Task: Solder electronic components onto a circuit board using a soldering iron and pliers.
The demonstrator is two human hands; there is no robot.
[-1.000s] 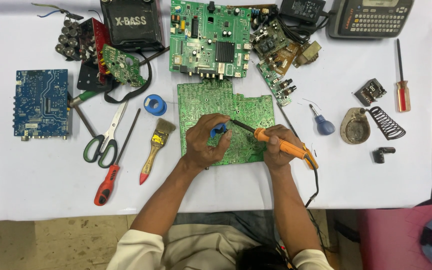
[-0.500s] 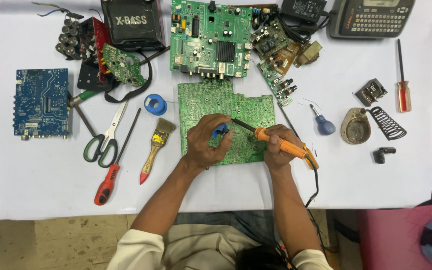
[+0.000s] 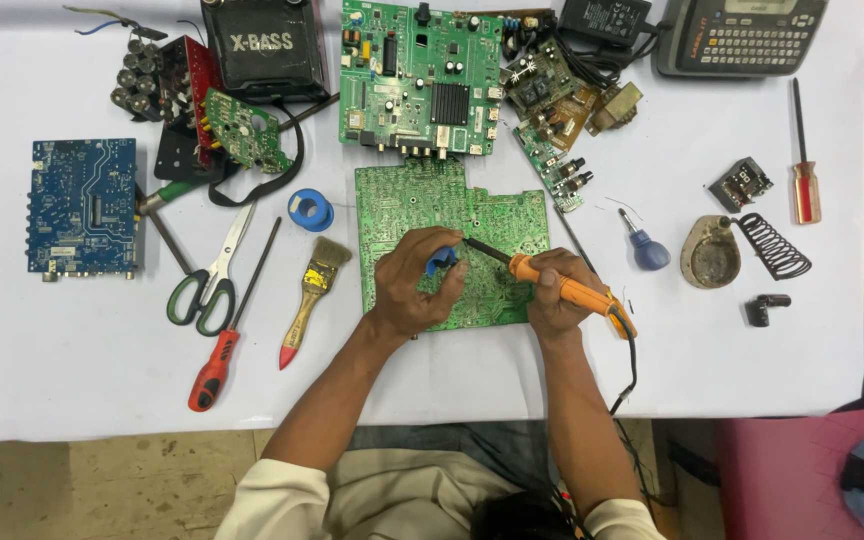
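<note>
The fingers of the left hand (image 3: 414,285) are curled closed around a small blue tool (image 3: 442,260), of which only a part shows between thumb and fingers, and the hand rests on the green circuit board (image 3: 402,205). The fingers of the right hand (image 3: 552,295) are wrapped tight around the orange handle of the soldering iron (image 3: 562,287); its dark tip points up and to the left and ends just beside the blue tool, right over the board. The board lies flat on the white tabletop (image 3: 72,360) under both hands, its upper part free beyond the fingertips. The black cord of the iron runs from the right hand down to the tabletop edge. Left of the left hand lie a paintbrush (image 3: 310,295), a red-handled screwdriver (image 3: 224,340) and scissors with green handles (image 3: 210,280), near each other. Beyond the fingers, above the board, a larger green board with a black heat sink (image 3: 420,75) touches its top edge. Right of the right hand, a little apart, stand a small blue-handled screwdriver (image 3: 642,242) and a round iron stand (image 3: 710,252), whose dish looks dark and empty, with a wire coil beside it.
</note>
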